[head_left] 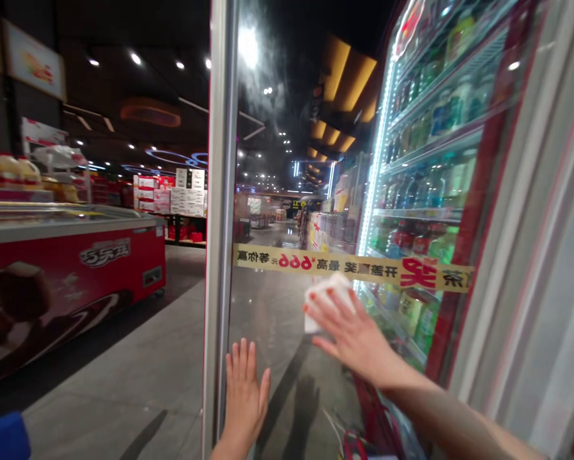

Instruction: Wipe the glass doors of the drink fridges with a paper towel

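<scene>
A glass door point(272, 300) with a metal frame stands before me. Low on the pane, close to the left frame edge, my left hand point(245, 390) lies open and flat, fingers pointing up. My right hand point(351, 332) holds a white cloth point(330, 287) against the glass, its fingers spread across it. A yellow strip with mirrored lettering point(373, 268) runs over the pane just above that hand. Part of the cloth is hidden under the fingers.
Behind the pane, a lit drinks cooler point(421, 160) holds shelves of bottles. A red chest freezer point(76, 275) stands on the left, with stacked boxes point(172, 191) farther back. Something blue point(4, 437) juts in at lower left. Grey floor point(167, 345) lies left of the door.
</scene>
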{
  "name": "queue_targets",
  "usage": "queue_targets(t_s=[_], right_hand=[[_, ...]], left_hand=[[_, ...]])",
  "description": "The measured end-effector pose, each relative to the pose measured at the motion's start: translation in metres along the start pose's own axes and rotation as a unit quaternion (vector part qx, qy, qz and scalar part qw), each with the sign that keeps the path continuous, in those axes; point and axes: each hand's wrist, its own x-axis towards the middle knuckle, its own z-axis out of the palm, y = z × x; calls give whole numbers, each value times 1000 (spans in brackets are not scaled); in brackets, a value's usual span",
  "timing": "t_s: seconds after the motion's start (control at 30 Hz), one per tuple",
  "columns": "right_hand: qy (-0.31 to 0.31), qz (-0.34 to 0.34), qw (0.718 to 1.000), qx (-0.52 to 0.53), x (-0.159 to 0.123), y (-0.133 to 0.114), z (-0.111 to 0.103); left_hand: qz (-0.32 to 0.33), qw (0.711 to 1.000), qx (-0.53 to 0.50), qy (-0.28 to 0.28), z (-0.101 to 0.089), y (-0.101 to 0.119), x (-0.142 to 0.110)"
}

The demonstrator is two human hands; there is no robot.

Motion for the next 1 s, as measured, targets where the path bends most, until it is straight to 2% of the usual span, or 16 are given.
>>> queue_targets(t_s=[0.07,0.1,0.13,0.2,0.3,0.37,0.43,0.5,0.57,0.63,0.7,0.77,0.8,0.87,0.93,1.0], right_hand=[[36,126,991,-23,63,13,-6],[43,154,987,-27,85,8,-3],[45,139,989,-23,98,-4,5],[20,7,1000,4,96,-44,26],[-27,-226,973,44,66,-90,52],[-29,-258,964,51,74,-86,52],[-9,-179,983,47,113,-63,41],[24,-28,998,41,161,-44,30],[44,69,996,45,184,-49,29],[41,23,998,52,164,-75,41],[28,-92,994,45,107,-101,54],[37,-105,994,13,37,-105,55],[42,-75,996,-7,5,-94,48],[63,50,996,-49,-43,-56,28],[108,205,968,-95,-69,-15,11],[149,319,927,-129,-82,-2,9]], left_hand=[[-38,999,-22,8,5,5,-9],[-58,998,-30,12,7,9,-12],[-77,996,-35,20,8,13,-15],[-113,992,-37,39,6,17,-20],[-153,985,-46,65,-4,16,-28],[-155,985,-52,63,-12,12,-31],[-137,987,-55,56,-18,8,-30],[-107,991,-51,59,-22,5,-23],[-79,994,-45,68,-26,4,-13],[-60,994,-42,78,-31,4,1],[-43,995,-45,82,-35,2,18],[-13,996,-49,75,-35,0,36],[7,996,-50,67,-33,-1,44],[50,997,-43,45,-27,-3,60],[86,995,-26,31,-19,-2,70],[110,993,-7,33,-13,1,76]])
